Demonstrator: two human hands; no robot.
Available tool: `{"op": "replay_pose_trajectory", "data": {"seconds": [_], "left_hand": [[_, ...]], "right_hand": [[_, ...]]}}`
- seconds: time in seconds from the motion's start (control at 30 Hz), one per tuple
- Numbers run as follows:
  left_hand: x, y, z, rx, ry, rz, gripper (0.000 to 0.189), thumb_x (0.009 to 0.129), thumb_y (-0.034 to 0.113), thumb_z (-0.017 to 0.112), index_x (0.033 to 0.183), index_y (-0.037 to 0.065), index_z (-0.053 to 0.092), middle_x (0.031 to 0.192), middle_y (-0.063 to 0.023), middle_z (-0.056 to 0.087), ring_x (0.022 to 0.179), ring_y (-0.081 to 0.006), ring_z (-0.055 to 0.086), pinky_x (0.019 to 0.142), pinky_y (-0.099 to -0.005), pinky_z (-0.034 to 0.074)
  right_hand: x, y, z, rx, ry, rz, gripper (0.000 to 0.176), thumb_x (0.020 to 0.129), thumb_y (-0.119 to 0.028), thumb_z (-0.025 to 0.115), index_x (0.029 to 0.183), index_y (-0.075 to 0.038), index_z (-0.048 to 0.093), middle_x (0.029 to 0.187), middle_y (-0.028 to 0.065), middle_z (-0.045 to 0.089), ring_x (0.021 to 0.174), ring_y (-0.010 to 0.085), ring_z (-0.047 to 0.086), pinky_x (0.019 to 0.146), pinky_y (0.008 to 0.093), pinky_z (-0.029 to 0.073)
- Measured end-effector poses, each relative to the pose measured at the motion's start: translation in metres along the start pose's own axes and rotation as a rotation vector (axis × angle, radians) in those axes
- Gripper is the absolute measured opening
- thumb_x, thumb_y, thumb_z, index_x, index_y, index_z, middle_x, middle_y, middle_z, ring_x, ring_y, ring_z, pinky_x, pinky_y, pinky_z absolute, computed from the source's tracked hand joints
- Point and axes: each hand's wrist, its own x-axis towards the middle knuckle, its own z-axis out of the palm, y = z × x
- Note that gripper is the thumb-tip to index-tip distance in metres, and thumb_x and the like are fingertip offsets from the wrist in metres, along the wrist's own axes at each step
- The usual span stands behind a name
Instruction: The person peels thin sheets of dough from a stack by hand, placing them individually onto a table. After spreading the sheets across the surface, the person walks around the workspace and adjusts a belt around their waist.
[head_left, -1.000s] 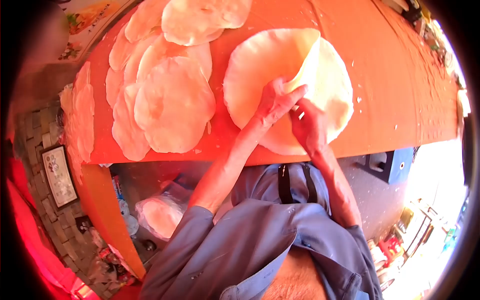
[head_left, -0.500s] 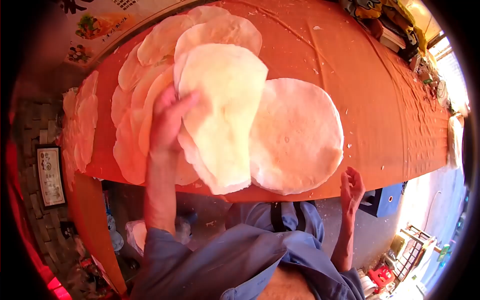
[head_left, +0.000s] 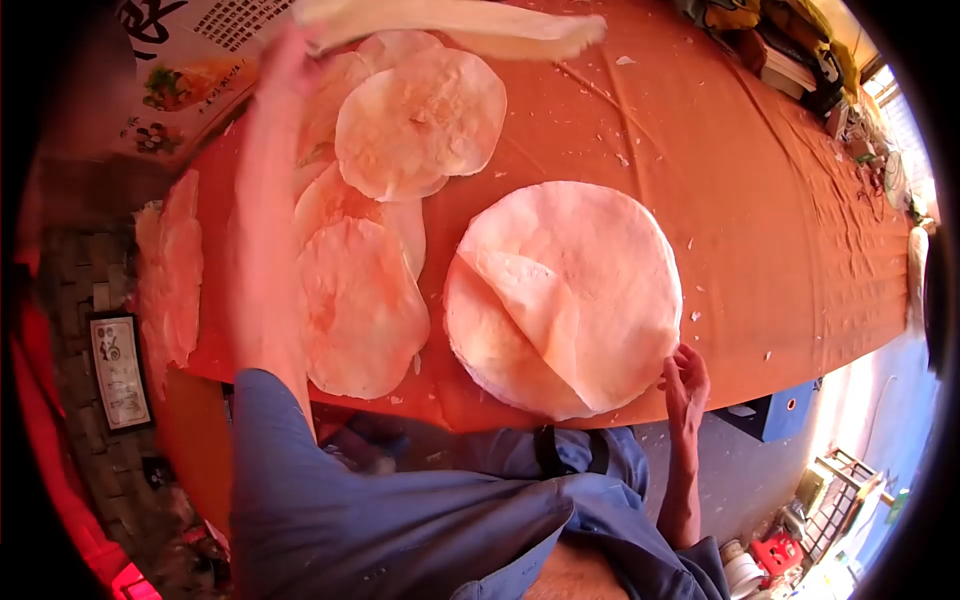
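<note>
At the top, my left hand (head_left: 290,52), smeared by motion, is closed on the end of a thin round flatbread (head_left: 470,28) seen nearly edge-on above the table. A stack of pale round flatbreads (head_left: 610,250) lies near the table's front edge. Its top sheet has a folded-over flap (head_left: 525,300) at the left, exposing the layer beneath. Beside the stack's lower right rim is my right hand (head_left: 686,385), fingers loosely bent and apart, fingertips at the edge; nothing shows in it.
Single flatbreads overlap on the orange-covered table (head_left: 740,230), including one at the back (head_left: 420,125) and one in front (head_left: 362,310). More sheets (head_left: 170,275) lie at the far left. A blue box (head_left: 775,410) stands below the front edge at right. Bags and goods (head_left: 770,50) sit back right.
My left hand has swung up and away to the back with the flatbread it held over the stack. The stack is now uncovered, its top sheet folded. My right hand has come to the stack's edge.
</note>
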Motion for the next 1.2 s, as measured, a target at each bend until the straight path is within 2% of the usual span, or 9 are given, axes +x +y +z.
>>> {"op": "replay_pose_trajectory", "data": {"seconds": [0.13,0.27,0.37,0.43,0.6,0.7,0.93,1.03,1.2], "left_hand": [[-0.066,-0.137,-0.037,0.016,-0.185,-0.392,0.018,0.086,0.008,0.057,0.1,-0.001,0.062,0.083,-0.0143,0.068,0.07,-0.0239,0.067,0.063,-0.0346,0.057],[-0.171,-0.165,0.04,0.233,-0.01,-0.528,0.029,0.09,0.008,0.058,0.116,-0.004,0.056,0.09,-0.0157,0.068,0.068,-0.0204,0.066,0.059,-0.0274,0.055],[-0.229,-0.163,0.102,0.264,-0.231,-0.376,0.04,0.088,0.009,0.063,0.124,-0.003,0.052,0.093,-0.0112,0.065,0.075,-0.014,0.064,0.064,-0.0252,0.055],[-0.265,-0.143,0.154,0.44,-0.513,-0.102,0.032,0.084,0.02,0.069,0.106,-0.002,0.062,0.098,-0.0162,0.067,0.08,-0.0242,0.068,0.071,-0.0347,0.055],[-0.324,-0.154,0.204,0.774,-0.916,0.352,0.043,0.073,0.023,0.075,0.107,0.0,0.059,0.1,-0.0169,0.061,0.098,-0.0348,0.059,0.081,-0.0439,0.05],[-0.344,-0.153,0.182,0.975,-1.09,0.299,0.053,0.072,0.022,0.076,0.116,0.0,0.058,0.106,-0.0165,0.059,0.101,-0.0352,0.056,0.084,-0.044,0.049],[-0.399,-0.113,0.135,1.287,-1.154,0.016,0.055,0.075,0.029,0.076,0.118,0.001,0.056,0.094,-0.0159,0.06,0.092,-0.0344,0.06,0.071,-0.0457,0.051],[-0.392,-0.123,0.167,0.957,-0.863,0.09,0.053,0.075,0.029,0.077,0.116,0.0,0.059,0.088,-0.016,0.063,0.082,-0.0341,0.063,0.069,-0.0436,0.052],[-0.362,-0.171,0.251,0.395,-0.701,-0.278,0.046,0.082,0.021,0.077,0.116,-0.005,0.06,0.092,-0.0106,0.067,0.081,-0.0151,0.063,0.071,-0.0269,0.053]], "right_hand": [[0.005,0.003,0.003,0.073,-0.007,0.021,0.029,0.092,-0.019,0.065,0.11,0.004,0.062,0.09,0.0089,0.066,0.076,0.0127,0.06,0.065,0.0262,0.049],[0.003,-0.01,0.007,-0.094,0.016,-0.094,0.025,0.092,-0.019,0.065,0.104,0.003,0.063,0.081,0.0045,0.062,0.071,0.011,0.058,0.062,0.0239,0.048],[0.009,-0.011,0.006,-0.004,-0.026,-0.005,0.027,0.092,-0.02,0.066,0.107,0.002,0.063,0.083,0.0032,0.063,0.064,0.0087,0.055,0.057,0.0226,0.045],[0.007,-0.027,0.012,0.156,-0.034,0.028,0.026,0.093,-0.02,0.064,0.107,0.001,0.063,0.08,0.003,0.062,0.06,0.009,0.055,0.055,0.0226,0.045],[0.018,-0.018,-0.002,0.571,-0.064,0.329,0.035,0.093,-0.027,0.064,0.112,0.003,0.06,0.088,0.0054,0.064,0.061,0.0098,0.06,0.054,0.0211,0.048],[0.014,-0.018,-0.006,0.497,-0.087,0.348,0.035,0.093,-0.027,0.063,0.112,0.002,0.059,0.087,0.0043,0.064,0.061,0.01,0.061,0.053,0.0209,0.049],[0.02,-0.012,-0.011,0.506,-0.189,0.412,0.029,0.087,-0.016,0.069,0.107,0.003,0.061,0.087,0.0066,0.064,0.062,0.0122,0.065,0.05,0.0213,0.047],[0.021,-0.02,-0.006,0.368,-0.203,0.323,0.032,0.083,-0.016,0.072,0.106,0.003,0.06,0.081,0.0066,0.064,0.059,0.0124,0.064,0.046,0.0221,0.045],[0.023,-0.036,0.012,0.303,-0.223,0.228,0.03,0.08,-0.017,0.074,0.099,0.004,0.064,0.075,0.006,0.065,0.053,0.0104,0.058,0.043,0.0231,0.039]]}}
